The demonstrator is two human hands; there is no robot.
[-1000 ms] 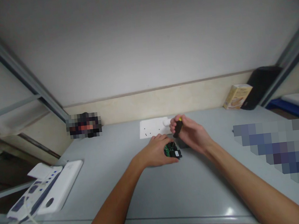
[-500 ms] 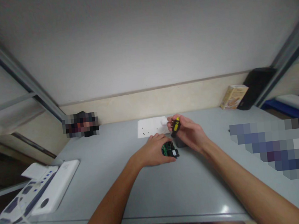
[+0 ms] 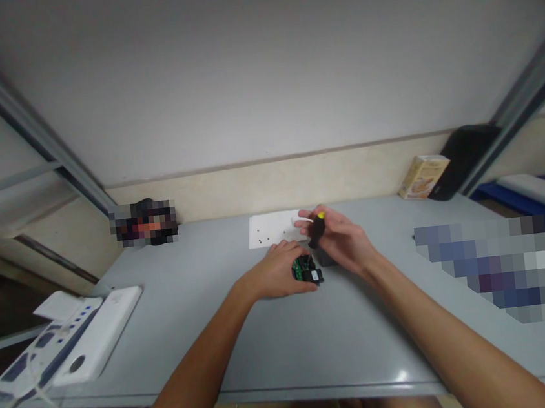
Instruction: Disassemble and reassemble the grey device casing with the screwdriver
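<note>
My left hand (image 3: 282,271) is wrapped around a small green circuit board with black parts (image 3: 313,275), holding it at the tabletop. In my right hand (image 3: 344,238) is a black and yellow screwdriver (image 3: 317,230), its handle tilted and its shaft pointing down at the board. The tip is too small to make out against the board. Behind my right hand sits a dark grey block-like thing (image 3: 327,258), partly hidden. A white sheet of paper (image 3: 274,222) with several small dark screw-like dots lies just beyond my hands. A small white object on the paper is mostly covered by my right fingers.
On the grey table (image 3: 316,342), a white power strip (image 3: 48,344) and a white flat device (image 3: 101,339) lie at the left with cables. A yellow box (image 3: 424,176) and a black case (image 3: 465,161) stand at the back right. Blurred items lie at both sides.
The screwdriver handle has turned in my right fingers, showing its yellow patch half a second ago and mostly black now. The whole view has shifted slightly. My left hand keeps its hold.
</note>
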